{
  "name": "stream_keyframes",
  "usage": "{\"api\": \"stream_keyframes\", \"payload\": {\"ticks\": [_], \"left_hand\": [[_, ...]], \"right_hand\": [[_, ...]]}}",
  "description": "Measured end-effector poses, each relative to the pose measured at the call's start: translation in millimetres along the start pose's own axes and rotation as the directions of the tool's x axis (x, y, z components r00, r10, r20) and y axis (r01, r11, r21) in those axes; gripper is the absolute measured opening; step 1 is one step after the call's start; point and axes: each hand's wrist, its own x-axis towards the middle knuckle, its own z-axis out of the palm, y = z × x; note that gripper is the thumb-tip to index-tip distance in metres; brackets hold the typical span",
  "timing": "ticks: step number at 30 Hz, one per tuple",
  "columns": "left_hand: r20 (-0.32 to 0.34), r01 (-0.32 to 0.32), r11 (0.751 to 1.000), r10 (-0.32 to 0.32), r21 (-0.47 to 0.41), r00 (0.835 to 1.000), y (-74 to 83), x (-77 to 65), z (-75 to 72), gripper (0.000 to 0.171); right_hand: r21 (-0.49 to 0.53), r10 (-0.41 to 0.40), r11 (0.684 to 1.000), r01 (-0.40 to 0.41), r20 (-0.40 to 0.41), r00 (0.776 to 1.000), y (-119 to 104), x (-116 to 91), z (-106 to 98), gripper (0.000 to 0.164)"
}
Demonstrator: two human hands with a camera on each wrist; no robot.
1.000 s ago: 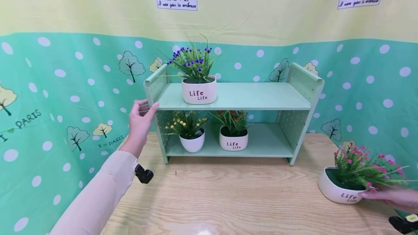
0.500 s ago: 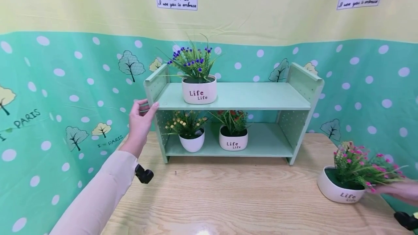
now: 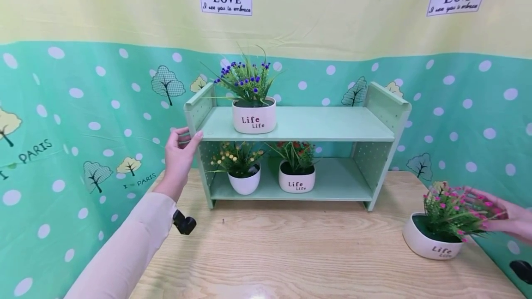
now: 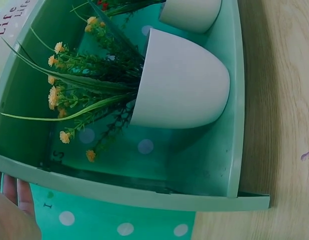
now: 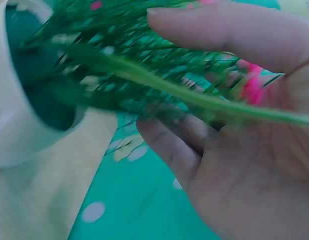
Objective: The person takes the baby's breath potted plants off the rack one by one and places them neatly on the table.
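Since the earlier head frame, the right hand (image 3: 504, 216) rose from the pot's side into the pink-flowered plant (image 3: 446, 223) on the table (image 3: 291, 253), fingers straight; four potted plants, three on the shelf (image 3: 299, 126); left wrist: left hand (image 4: 12, 215) holds the shelf's side panel; right wrist: stems between spread fingers (image 5: 219, 27).

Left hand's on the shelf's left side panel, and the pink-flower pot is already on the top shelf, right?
Not quite. The pink-flower pot sits on the table, by the right hand, as the head view shows. The left hand is on the shelf's left side panel.
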Motion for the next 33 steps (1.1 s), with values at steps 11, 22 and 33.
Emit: {"api": "stream_keyframes", "payload": {"ticks": [11, 22, 33], "left_hand": [[-0.008, 0.007, 1.0, -0.007, 0.008, 1.0, 0.0, 0.3, 0.7, 0.052], [-0.017, 0.005, 1.0, -0.005, 0.005, 1.0, -1.6, 0.9, -0.5, 0.05], [-0.013, 0.015, 1.0, -0.015, 0.009, 1.0, 0.9, -0.5, 1.4, 0.051]], "right_hand": [[-0.444, 0.015, 0.889, -0.11, -0.211, 0.977, -44.1, 20.5, 0.5, 0.087], [-0.502, 0.157, 0.827, -0.253, -0.225, 0.962, -111.5, 54.6, 11.7, 0.081], [-0.45, 0.06, 0.886, -0.114, -0.132, 0.989, -149.5, 84.4, 45.4, 0.071]]}}
